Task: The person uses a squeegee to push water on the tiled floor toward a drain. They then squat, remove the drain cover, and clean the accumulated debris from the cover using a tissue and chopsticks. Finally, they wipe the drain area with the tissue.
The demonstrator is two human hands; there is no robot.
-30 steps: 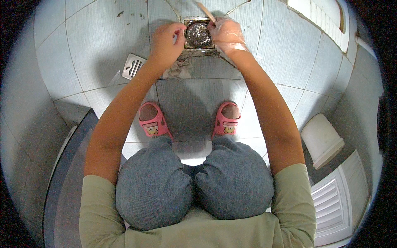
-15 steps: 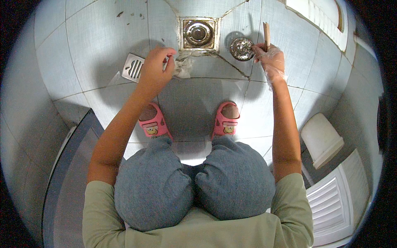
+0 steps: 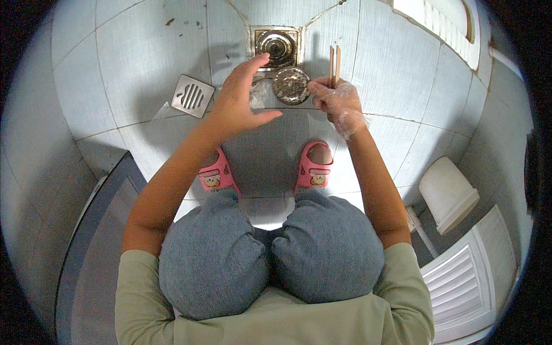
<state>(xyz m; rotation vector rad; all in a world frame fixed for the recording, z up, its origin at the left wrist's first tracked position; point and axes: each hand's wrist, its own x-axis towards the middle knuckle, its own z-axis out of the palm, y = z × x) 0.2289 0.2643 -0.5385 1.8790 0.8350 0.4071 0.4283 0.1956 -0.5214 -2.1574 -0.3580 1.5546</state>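
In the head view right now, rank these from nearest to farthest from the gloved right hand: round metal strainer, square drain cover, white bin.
1. Round metal strainer: just left of the right hand, close by its fingertips.
2. Square drain cover: farther left on the floor tiles, beyond the left hand.
3. White bin: far off to the lower right, beside the white slatted panel.
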